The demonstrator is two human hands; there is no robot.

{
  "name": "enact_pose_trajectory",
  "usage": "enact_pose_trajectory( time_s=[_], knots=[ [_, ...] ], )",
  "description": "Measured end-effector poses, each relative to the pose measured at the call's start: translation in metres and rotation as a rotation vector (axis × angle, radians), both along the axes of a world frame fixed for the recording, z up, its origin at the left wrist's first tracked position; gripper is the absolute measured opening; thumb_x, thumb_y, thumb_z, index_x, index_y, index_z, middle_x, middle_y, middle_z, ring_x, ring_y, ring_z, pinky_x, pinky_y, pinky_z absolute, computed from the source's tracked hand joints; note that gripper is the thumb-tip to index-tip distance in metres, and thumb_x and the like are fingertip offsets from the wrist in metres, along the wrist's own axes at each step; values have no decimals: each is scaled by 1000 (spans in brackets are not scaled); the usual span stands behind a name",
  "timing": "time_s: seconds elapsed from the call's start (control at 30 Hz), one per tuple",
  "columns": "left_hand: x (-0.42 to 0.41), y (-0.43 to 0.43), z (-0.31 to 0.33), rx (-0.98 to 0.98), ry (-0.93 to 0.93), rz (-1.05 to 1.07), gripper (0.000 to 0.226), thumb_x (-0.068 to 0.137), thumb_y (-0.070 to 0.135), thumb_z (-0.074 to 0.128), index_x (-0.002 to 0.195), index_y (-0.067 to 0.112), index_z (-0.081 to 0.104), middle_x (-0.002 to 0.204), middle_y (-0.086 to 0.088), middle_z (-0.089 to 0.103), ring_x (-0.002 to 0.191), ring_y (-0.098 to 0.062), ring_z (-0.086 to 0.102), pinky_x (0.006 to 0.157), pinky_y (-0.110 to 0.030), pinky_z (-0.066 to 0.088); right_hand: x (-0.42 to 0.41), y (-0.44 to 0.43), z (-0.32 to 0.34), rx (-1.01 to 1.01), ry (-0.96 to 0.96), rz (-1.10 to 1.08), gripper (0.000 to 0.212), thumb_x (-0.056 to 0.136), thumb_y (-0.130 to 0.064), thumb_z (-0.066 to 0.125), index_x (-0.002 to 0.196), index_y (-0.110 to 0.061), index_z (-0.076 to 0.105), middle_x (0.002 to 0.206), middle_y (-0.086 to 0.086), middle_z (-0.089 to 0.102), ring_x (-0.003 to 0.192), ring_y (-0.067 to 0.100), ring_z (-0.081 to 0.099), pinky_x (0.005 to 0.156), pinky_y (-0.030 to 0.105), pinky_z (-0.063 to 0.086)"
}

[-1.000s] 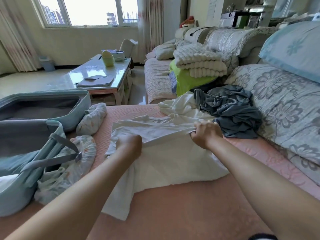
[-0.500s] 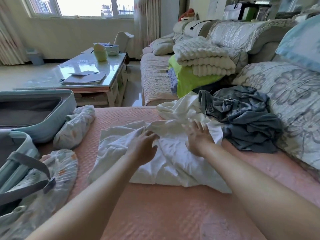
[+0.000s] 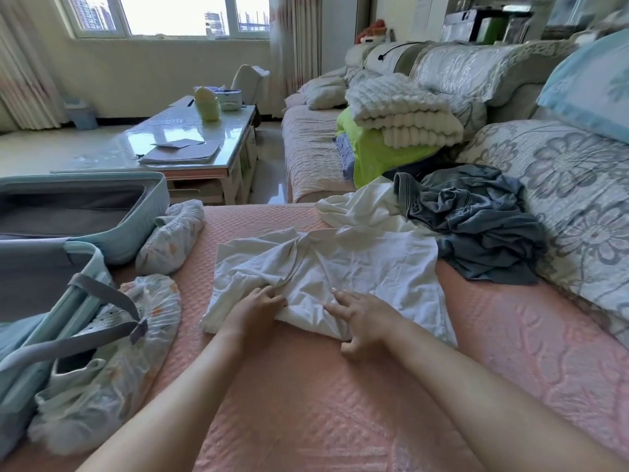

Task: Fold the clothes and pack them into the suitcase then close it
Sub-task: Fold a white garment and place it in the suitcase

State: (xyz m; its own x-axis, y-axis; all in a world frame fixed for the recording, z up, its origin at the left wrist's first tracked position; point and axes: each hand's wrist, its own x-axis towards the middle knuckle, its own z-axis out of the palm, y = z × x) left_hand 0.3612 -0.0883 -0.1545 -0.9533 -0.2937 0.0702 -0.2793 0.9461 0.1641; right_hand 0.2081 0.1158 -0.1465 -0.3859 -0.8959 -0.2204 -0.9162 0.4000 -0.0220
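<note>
Head camera view: a crumpled white shirt (image 3: 340, 277) lies spread across the middle of a pink quilted sofa seat (image 3: 306, 403). The left hand (image 3: 253, 310) curls its fingers into a fold at the shirt's near edge. The right hand (image 3: 366, 316) rests on the shirt with fingers spread and straight, thumb at the near hem. At the seat's left edge an open light-blue suitcase (image 3: 81, 212) shows grey lining in its far half. A patterned garment (image 3: 112, 352) lies against its near half, partly under a grey strap (image 3: 102, 298); whether it is inside is unclear. A grey garment (image 3: 476, 226) is heaped near the far right corner.
</note>
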Motion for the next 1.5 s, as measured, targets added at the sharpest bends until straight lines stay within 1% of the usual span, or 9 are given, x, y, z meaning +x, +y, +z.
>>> enact_pose_trajectory(
  time_s=[0.17,0.4,0.5,0.63,0.8,0.97,1.17,1.33,1.5],
  knots=[
    [23,37,34,10,-187,50,32,100,25,48,129,25,61,138,-3,51,126,-27,49,101,-34,40,27,13,13,-56,75,-62,53,96,-11,45,146,-28,45,141,5,54,123,28,57,93,37,49],
    [83,65,67,-42,-592,24,28,85,19,63,112,22,66,95,3,64,91,-20,59,76,-27,45,92,43,42,-43,-58,-58,15,83,-16,56,88,-18,70,93,7,71,90,26,66,67,29,42],
    [93,77,72,260,-839,143,45,76,33,80,117,17,67,90,1,68,90,-23,67,77,-33,55,111,63,43,-29,-326,-67,16,84,-23,61,91,-15,73,91,4,72,88,22,65,76,36,53],
    [94,98,62,308,-574,57,27,83,46,71,99,24,70,93,3,71,76,-12,62,72,-26,50,105,91,55,-198,-623,-308,39,97,-51,55,109,-18,73,104,-8,67,97,13,61,79,27,44],
    [87,135,48,201,-259,-151,22,93,38,60,112,31,67,110,10,66,92,-10,58,82,-26,47,87,120,58,14,75,-661,51,100,-34,37,148,-16,42,152,9,41,129,28,49,96,39,45],
    [88,156,24,191,-183,-277,31,80,50,71,107,36,67,108,14,58,92,-7,57,83,-29,50,90,149,47,351,92,-763,45,95,-23,39,138,-23,52,134,4,55,118,30,55,77,48,46],
    [81,163,8,154,-12,-357,9,85,29,69,79,23,69,91,9,61,82,-14,61,75,-33,50,87,166,36,-258,-28,-898,26,99,-27,50,114,-12,64,110,6,66,95,24,65,72,31,49],
    [83,173,17,83,-42,-371,14,80,27,52,68,21,54,78,8,56,74,-16,56,65,-28,47,75,173,44,-676,-204,-990,28,103,-25,42,116,-8,60,120,16,65,109,33,61,80,31,41],
    [92,181,14,173,-256,-373,10,78,25,54,77,24,63,82,7,63,74,-11,57,67,-25,46,71,181,37,-221,36,-798,41,101,-15,37,142,-10,37,137,18,53,118,35,57,90,40,48]
  ],
)
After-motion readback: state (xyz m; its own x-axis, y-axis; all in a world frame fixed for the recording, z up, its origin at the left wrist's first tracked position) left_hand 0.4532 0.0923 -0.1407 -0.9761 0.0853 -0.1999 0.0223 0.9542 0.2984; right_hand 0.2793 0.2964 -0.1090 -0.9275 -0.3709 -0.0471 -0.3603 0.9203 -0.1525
